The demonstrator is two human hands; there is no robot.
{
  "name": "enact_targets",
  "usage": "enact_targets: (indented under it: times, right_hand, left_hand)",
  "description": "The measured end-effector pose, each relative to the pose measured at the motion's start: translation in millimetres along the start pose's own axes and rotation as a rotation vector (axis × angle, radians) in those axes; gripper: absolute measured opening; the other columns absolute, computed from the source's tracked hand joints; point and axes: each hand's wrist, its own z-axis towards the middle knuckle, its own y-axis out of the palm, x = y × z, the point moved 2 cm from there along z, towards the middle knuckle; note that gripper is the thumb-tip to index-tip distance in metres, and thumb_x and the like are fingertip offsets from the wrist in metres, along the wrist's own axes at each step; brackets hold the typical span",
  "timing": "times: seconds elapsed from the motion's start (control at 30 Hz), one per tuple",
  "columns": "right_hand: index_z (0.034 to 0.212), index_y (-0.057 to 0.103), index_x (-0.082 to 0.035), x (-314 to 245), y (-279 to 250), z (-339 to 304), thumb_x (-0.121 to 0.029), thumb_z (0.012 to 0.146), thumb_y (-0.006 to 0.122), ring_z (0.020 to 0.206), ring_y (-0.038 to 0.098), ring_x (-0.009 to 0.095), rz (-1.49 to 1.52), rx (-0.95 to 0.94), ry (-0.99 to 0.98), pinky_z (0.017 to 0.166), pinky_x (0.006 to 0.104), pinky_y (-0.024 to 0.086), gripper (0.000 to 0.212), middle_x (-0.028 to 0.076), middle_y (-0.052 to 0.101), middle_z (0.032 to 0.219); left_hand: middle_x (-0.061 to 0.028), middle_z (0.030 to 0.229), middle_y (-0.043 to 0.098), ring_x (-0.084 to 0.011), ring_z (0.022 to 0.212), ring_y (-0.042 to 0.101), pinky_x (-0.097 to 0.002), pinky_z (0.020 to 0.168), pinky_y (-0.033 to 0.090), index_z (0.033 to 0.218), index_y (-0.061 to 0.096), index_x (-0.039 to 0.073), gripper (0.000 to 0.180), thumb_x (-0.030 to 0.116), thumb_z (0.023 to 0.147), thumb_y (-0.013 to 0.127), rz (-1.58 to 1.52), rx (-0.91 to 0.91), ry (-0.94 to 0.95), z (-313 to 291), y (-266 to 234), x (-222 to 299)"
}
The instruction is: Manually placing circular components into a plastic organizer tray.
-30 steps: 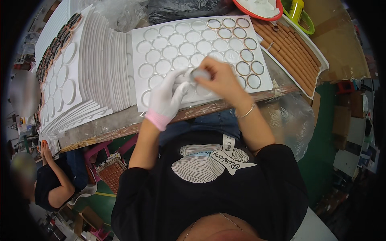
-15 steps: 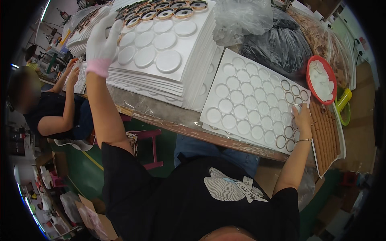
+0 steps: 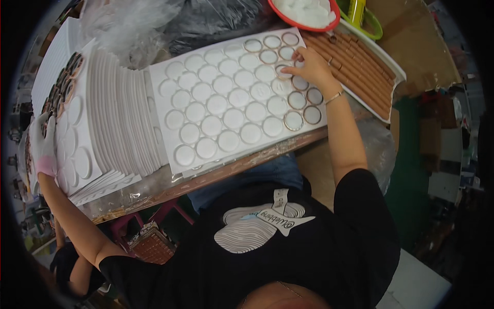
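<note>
Several bare fingers [image 3: 298,54] of the right hand [image 3: 315,69] are standing parted, apparently gripping nothing, thumb touching a thin dark-rimmed ring [image 3: 277,67] lying on a white round-celled tray [image 3: 157,74]. White-gloved left hand [image 3: 43,141] is resting near copper-edged black rings [image 3: 66,85]; grip: cannot tell. Probably seating rings; next move likely calling for fetching another.

This is a workshop: under the right fingers [image 3: 300,54] lies a white tray [image 3: 237,98] of round pockets, some holding rings [image 3: 294,130]. Well left of those fingers stand stacked trays [image 3: 121,113]; just right lie rows of brown tubes [image 3: 360,72], and far lower left, another person [image 3: 80,276].
</note>
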Motion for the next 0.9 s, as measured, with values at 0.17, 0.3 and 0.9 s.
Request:
enact_targets:
  times: [0.17, 0.3, 0.9]
  right_hand:
    - [0.084, 0.062, -0.010, -1.8, -2.7, 1.3, -0.035, 0.064, 0.083, 0.068, 0.058, 0.017, -0.015, -0.171, 0.160, 0.061, 0.0319, 0.045, 0.039, 0.000, 0.059, 0.071]
    - [0.082, 0.063, -0.010, 4.8, 5.4, -2.5, -0.032, 0.066, 0.081, 0.068, 0.059, 0.018, -0.052, -0.113, 0.145, 0.061, 0.0324, 0.046, 0.033, 0.001, 0.061, 0.073]
    - [0.087, 0.067, -0.008, 13.3, -37.6, 88.1, -0.032, 0.073, 0.076, 0.084, 0.060, 0.023, 0.014, 0.352, 0.242, 0.079, 0.0377, 0.045, 0.029, 0.010, 0.066, 0.086]
  left_hand:
    - [-0.0097, 0.114, 0.059, -0.0176, 0.108, 0.053, -0.0290, 0.096, 0.038, 0.118, 0.056, -0.001, 0.037, 0.026, 0.093, 0.059, -0.236, -0.150, -0.204, 4.6, 16.2, -56.6]
    - [-0.0065, 0.117, 0.056, -0.0147, 0.111, 0.052, -0.0270, 0.096, 0.039, 0.120, 0.053, 0.000, 0.038, 0.025, 0.093, 0.060, -0.238, 0.046, -0.237, 3.1, 26.5, -57.1]
    - [-0.0087, 0.091, 0.054, -0.0111, 0.079, 0.051, -0.0211, 0.066, 0.045, 0.123, 0.045, -0.007, 0.031, 0.014, 0.100, 0.043, -0.868, 0.394, -0.300, -85.8, -88.4, 114.3]
